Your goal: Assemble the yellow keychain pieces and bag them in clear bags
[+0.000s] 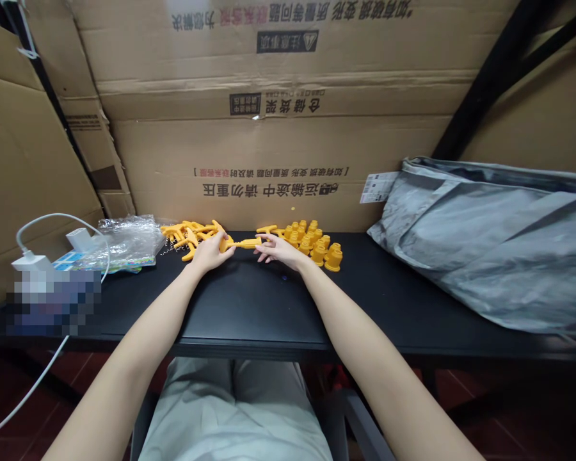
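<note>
Between my two hands lies a slender yellow plastic part (247, 244), held roughly level above the black table. My left hand (210, 254) is closed on its left end, which is partly covered by the fingers. At the right end, the thumb and fingertips of my right hand (284, 251) pinch the thicker tip, with the other fingers loosely bent. A pile of yellow T-shaped handles (188, 235), some with dark coiled threads, spreads beside my left hand. Right of my right hand stand several yellow stepped, bell-shaped pieces (318, 251) in a cluster. Another yellow T-shaped handle (267, 229) lies just behind that hand.
Clear plastic bags (127, 237) lie on the left of the black table (264, 307), near a white charger (32, 269) with its cable. A large grey bag (484, 246) rests at the right. Cardboard (278, 141) walls the back. Part of the left side is pixelated.
</note>
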The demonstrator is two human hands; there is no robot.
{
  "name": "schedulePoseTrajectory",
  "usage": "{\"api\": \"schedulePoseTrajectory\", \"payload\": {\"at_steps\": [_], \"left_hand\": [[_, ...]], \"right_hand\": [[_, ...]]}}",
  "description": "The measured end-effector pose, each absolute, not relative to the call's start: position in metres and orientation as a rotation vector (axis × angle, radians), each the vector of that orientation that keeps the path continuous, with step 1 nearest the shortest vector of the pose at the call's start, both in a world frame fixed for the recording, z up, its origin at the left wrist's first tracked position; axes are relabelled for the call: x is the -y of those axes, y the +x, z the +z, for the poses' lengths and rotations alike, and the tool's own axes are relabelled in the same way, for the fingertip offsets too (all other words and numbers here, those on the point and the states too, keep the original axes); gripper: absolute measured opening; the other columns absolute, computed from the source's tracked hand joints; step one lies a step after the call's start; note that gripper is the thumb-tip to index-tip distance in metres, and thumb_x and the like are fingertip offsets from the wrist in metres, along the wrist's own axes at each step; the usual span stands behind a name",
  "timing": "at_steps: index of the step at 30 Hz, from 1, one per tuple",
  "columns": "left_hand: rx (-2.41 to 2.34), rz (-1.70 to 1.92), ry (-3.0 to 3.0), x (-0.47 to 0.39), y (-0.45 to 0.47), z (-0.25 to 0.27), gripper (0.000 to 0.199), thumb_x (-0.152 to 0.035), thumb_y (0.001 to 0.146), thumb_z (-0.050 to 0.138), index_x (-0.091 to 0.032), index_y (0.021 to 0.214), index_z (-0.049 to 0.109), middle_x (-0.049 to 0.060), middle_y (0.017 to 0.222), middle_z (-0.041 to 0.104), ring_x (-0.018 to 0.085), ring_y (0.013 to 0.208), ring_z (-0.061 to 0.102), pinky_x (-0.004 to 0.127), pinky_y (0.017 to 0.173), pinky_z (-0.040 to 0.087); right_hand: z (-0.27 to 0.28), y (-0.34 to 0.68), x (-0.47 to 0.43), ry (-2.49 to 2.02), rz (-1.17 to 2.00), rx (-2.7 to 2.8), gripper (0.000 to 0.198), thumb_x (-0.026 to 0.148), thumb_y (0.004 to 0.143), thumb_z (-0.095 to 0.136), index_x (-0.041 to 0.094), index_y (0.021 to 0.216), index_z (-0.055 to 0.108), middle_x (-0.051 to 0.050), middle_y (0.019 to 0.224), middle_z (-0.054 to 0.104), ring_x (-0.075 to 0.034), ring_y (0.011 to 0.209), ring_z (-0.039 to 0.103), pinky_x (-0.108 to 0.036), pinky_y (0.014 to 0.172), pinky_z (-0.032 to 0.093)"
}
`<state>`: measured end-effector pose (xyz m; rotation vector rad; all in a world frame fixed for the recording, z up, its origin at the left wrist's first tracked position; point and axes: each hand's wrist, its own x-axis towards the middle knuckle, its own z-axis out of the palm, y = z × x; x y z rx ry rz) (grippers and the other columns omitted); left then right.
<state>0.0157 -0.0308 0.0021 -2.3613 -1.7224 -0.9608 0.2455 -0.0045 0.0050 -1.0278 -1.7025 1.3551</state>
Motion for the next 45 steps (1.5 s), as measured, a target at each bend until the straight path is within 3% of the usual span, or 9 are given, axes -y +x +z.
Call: {"api": "schedulePoseTrajectory", "payload": {"at_steps": [2,6,11,19,24,32,37,42,45], "left_hand": [[1.716,-0.950,-2.365,0.031,0.015,0.002,0.035,-0.044,0.082,0.056,-0.020,0.107,0.055,0.004,0.089,0.067,0.021,0.082,0.065,0.030,0.074,0.046],[1.679,-0.926,-2.384,0.031,0.015,0.002,0.037,-0.044,0.078,0.060,-0.021,0.108,0.054,0.005,0.097,0.067,0.022,0.088,0.064,0.031,0.077,0.047],[1.663,-0.914,-2.391,0.030,0.016,0.002,0.039,-0.045,0.077,0.063,-0.022,0.107,0.053,0.005,0.096,0.067,0.024,0.089,0.064,0.033,0.078,0.047],[1.682,-0.912,-2.401,0.029,0.015,0.001,0.039,-0.047,0.078,0.062,-0.022,0.107,0.053,0.005,0.095,0.067,0.024,0.089,0.065,0.034,0.078,0.047],[1.680,-0.899,-2.421,0.029,0.014,0.001,0.042,-0.048,0.079,0.061,-0.022,0.111,0.052,0.004,0.091,0.067,0.023,0.087,0.064,0.033,0.077,0.047],[1.615,-0.976,-2.485,0.026,0.013,-0.003,0.056,-0.047,0.081,0.059,-0.021,0.129,0.046,0.005,0.097,0.066,0.021,0.090,0.064,0.033,0.080,0.048],[1.622,-1.062,-2.456,0.027,0.015,-0.002,0.053,-0.041,0.084,0.055,-0.023,0.133,0.044,0.002,0.092,0.065,0.018,0.088,0.063,0.030,0.082,0.048],[1.684,-1.016,-2.448,0.026,0.014,-0.003,0.048,-0.036,0.085,0.053,-0.021,0.129,0.047,0.002,0.089,0.066,0.018,0.081,0.063,0.031,0.079,0.048],[1.675,-0.994,-2.464,0.025,0.014,-0.003,0.045,-0.036,0.085,0.051,-0.020,0.127,0.048,0.002,0.088,0.066,0.018,0.080,0.063,0.031,0.078,0.048]], "right_hand": [[0.005,0.247,0.004,-1.027,1.347,1.717,0.036,0.025,0.082,0.069,0.017,0.113,0.052,-0.001,0.079,0.070,-0.009,0.058,0.065,-0.016,0.050,0.047],[0.005,0.247,0.006,-1.034,1.327,1.742,0.021,0.035,0.087,0.064,0.015,0.091,0.059,-0.002,0.070,0.069,-0.009,0.055,0.064,-0.015,0.048,0.045],[0.008,0.243,0.008,-1.131,1.299,1.699,0.040,0.051,0.089,0.055,0.014,0.071,0.057,-0.005,0.059,0.067,-0.009,0.046,0.060,-0.015,0.040,0.040],[0.008,0.241,0.009,-1.157,1.304,1.659,0.039,0.050,0.089,0.056,0.014,0.074,0.057,-0.005,0.058,0.067,-0.009,0.043,0.059,-0.015,0.038,0.038],[0.008,0.235,0.011,-1.132,1.455,1.483,0.029,0.041,0.092,0.055,0.013,0.086,0.057,-0.005,0.061,0.068,-0.011,0.046,0.061,-0.018,0.043,0.045],[0.021,0.226,0.014,-1.008,1.635,1.036,0.021,0.031,0.094,0.052,0.014,0.082,0.058,-0.003,0.063,0.066,-0.010,0.048,0.060,-0.020,0.052,0.051],[0.018,0.239,-0.003,-1.014,1.304,0.934,0.015,0.034,0.090,0.053,0.019,0.089,0.052,-0.002,0.070,0.067,-0.012,0.056,0.064,-0.022,0.055,0.053],[0.000,0.252,-0.016,-1.117,0.664,1.167,0.037,0.040,0.078,0.066,0.022,0.102,0.045,-0.005,0.088,0.069,-0.017,0.074,0.068,-0.027,0.066,0.052],[-0.009,0.252,-0.014,-1.249,0.325,1.486,0.036,0.038,0.080,0.061,0.020,0.108,0.048,-0.010,0.097,0.069,-0.022,0.085,0.067,-0.034,0.077,0.050]]}}
